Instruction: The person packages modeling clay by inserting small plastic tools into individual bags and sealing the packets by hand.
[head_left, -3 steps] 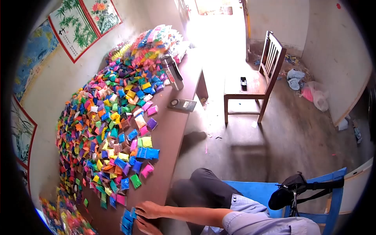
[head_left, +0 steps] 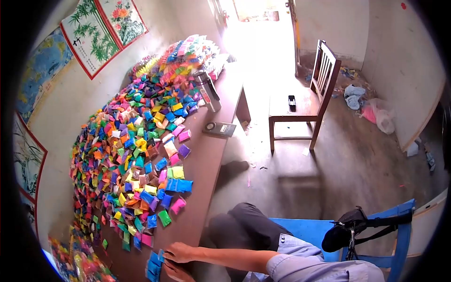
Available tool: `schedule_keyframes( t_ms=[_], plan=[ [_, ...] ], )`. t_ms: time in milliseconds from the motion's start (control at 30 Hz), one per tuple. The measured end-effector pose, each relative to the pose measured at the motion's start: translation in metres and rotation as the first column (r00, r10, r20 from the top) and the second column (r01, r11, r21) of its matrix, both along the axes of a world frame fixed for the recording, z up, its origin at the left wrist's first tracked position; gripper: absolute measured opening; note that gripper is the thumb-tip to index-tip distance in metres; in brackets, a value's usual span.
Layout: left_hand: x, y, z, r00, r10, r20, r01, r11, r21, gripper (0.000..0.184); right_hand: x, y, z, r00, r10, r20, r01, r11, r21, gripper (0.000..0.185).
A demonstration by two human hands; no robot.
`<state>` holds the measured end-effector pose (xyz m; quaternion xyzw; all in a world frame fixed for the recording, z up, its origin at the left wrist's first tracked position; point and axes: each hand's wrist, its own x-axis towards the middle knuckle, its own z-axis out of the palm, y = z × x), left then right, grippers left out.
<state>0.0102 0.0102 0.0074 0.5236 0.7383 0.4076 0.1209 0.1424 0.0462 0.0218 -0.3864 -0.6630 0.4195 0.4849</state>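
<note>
A strip of small blue packets (head_left: 153, 267) lies at the table's near edge, at the bottom of the view. My right hand (head_left: 181, 252) has its fingers closed on the upper corner of this strip. Just below it, my left hand (head_left: 177, 272) is partly cut off by the frame's edge, its fingertips closed at the strip's side. A big heap of small colourful packets (head_left: 117, 155) spreads over the table beyond my hands. Nearest to them are a green packet (head_left: 164, 218) and a pink packet (head_left: 178, 205). Another blue strip (head_left: 179, 186) rests farther along.
On the brown table (head_left: 199, 188) stand a steel thermos (head_left: 208, 92) and a flat dark box (head_left: 219, 129). Filled clear bags (head_left: 77, 258) sit at the lower left. A wooden chair (head_left: 300, 105) is across the floor. A black bag (head_left: 347, 230) hangs on the blue bench (head_left: 300, 230).
The whole scene has shifted slightly down and right as the camera moved. Both hands stay at the blue strip.
</note>
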Motion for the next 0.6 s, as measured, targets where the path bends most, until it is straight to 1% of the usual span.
schedule_keyframes(
  t_ms=[100,167,200,267,300,367,400,467,500,567,600],
  plan=[
    [0.012,0.001,0.011,0.999,-0.021,0.024,0.019,0.998,0.051,0.043,-0.003,0.004,0.010,1.000,0.004,-0.002,-0.004,1.000,-0.023,0.028],
    [0.018,-0.002,0.016,0.998,-0.040,0.049,0.036,0.996,0.079,0.041,0.001,0.003,0.011,0.998,-0.045,0.036,0.047,0.997,-0.059,0.025],
    [0.018,-0.004,0.018,0.997,-0.052,0.048,0.048,0.995,0.084,0.041,0.004,0.002,0.014,0.998,-0.050,0.040,0.052,0.997,-0.049,0.025],
    [0.020,-0.009,0.023,0.996,-0.069,0.063,0.062,0.992,0.108,0.040,0.008,-0.003,0.020,0.993,-0.075,0.093,0.084,0.992,-0.094,0.025],
    [0.022,-0.011,0.025,0.994,-0.080,0.069,0.071,0.990,0.119,0.039,0.010,-0.005,0.023,0.992,-0.081,0.093,0.089,0.992,-0.085,0.025],
    [0.026,-0.015,0.027,0.993,-0.096,0.074,0.086,0.987,0.134,0.038,0.014,-0.010,0.028,0.979,-0.151,0.136,0.163,0.983,-0.082,0.024],
    [0.027,-0.017,0.029,0.991,-0.107,0.077,0.095,0.986,0.140,0.038,0.014,-0.014,0.032,0.979,-0.156,0.135,0.167,0.983,-0.077,0.024],
    [0.029,-0.023,0.032,0.990,-0.118,0.083,0.104,0.983,0.154,0.037,0.011,-0.020,0.043,0.973,-0.154,0.171,0.179,0.973,-0.146,0.021],
    [0.030,-0.025,0.034,0.988,-0.124,0.089,0.109,0.981,0.163,0.037,0.008,-0.020,0.044,0.972,-0.159,0.172,0.183,0.974,-0.134,0.021],
    [0.031,-0.027,0.038,0.986,-0.138,0.094,0.120,0.977,0.179,0.036,0.000,-0.018,0.037,0.955,-0.162,0.250,0.205,0.966,-0.155,0.020],
    [0.032,-0.029,0.039,0.985,-0.141,0.097,0.122,0.976,0.180,0.036,0.005,-0.021,0.041,0.953,-0.163,0.255,0.206,0.967,-0.152,0.020]
  ],
)
